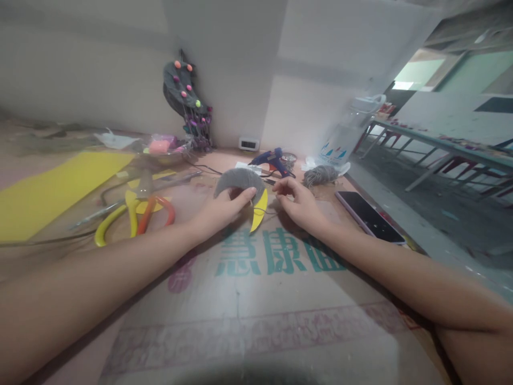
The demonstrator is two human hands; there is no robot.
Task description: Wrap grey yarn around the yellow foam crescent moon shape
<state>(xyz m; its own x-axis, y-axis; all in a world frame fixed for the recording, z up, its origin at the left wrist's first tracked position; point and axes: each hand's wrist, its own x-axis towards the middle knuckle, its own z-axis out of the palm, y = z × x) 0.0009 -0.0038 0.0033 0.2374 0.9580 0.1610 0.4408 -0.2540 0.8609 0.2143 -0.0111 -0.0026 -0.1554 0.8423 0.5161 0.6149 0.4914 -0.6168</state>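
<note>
My left hand (232, 206) grips a crescent (240, 181) wound mostly in grey yarn, thumb pressed on its face. One pointed tip of the crescent shows bare yellow card (259, 210). A strand of grey yarn (264, 212) runs from the crescent toward my right hand (294, 202). The fingers of that hand are curled and pinched close to the strand, just right of the yellow tip. Behind it lies a grey yarn bundle (320, 175). A finished grey crescent (176, 88) with coloured pompoms and hanging strands is against the wall.
Scissors (136, 214) with yellow and orange handles lie left, beside a yellow sheet (60, 187). A blue glue gun (272, 160), a small white digital display (249, 144) and a clear bottle (344, 131) stand at the back. A phone (368, 216) lies near the right edge.
</note>
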